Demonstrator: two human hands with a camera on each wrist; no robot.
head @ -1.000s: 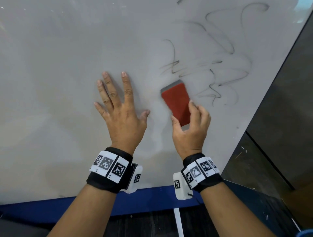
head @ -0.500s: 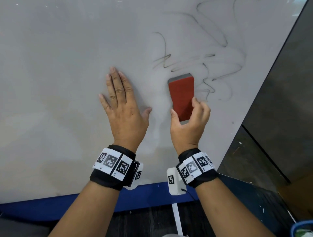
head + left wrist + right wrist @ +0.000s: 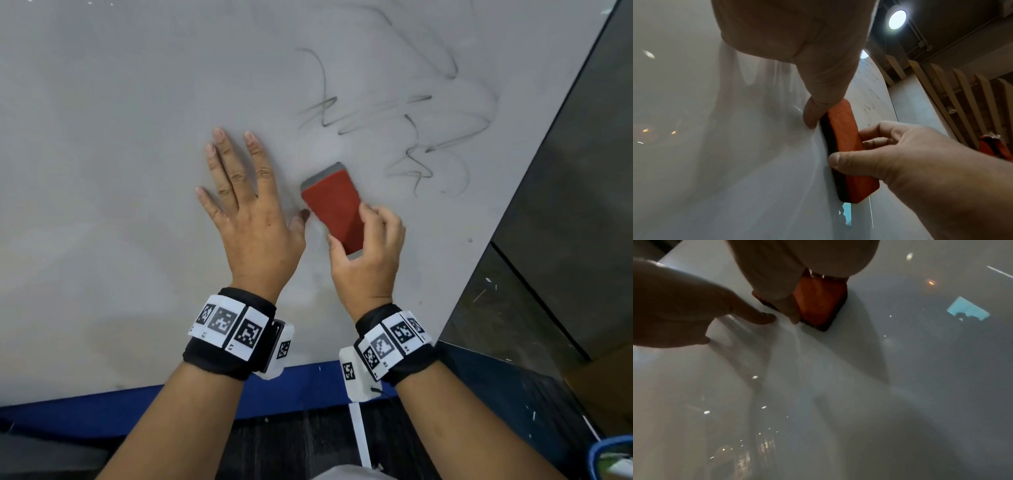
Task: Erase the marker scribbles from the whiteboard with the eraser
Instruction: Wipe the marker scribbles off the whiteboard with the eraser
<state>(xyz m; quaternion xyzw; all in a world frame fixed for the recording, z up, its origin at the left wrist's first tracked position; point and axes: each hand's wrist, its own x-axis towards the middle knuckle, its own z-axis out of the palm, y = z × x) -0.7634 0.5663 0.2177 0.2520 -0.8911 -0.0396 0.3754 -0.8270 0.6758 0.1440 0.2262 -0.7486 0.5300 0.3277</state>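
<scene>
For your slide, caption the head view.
Right hand rubs eraser below scribbles; left hand braces whiteboard.

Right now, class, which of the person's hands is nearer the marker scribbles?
Right. The right hand, gripping the red eraser, sits just below the marker scribbles; the left hand lies flat on the whiteboard, farther left.

The whiteboard (image 3: 102, 171) fills most of the head view, pale grey and glossy, with a blue strip (image 3: 85, 411) along its near edge and a dark straight edge on the right. Dark marker scribbles (image 3: 407, 130) loop over its far right part, some lines faint and smeared. The left hand (image 3: 253, 222) lies flat on the board with fingers spread. Just right of it the red eraser (image 3: 334, 209) rests face down against the surface, gripped by the right hand (image 3: 370, 260), near the scribbles' lower edge.
</scene>
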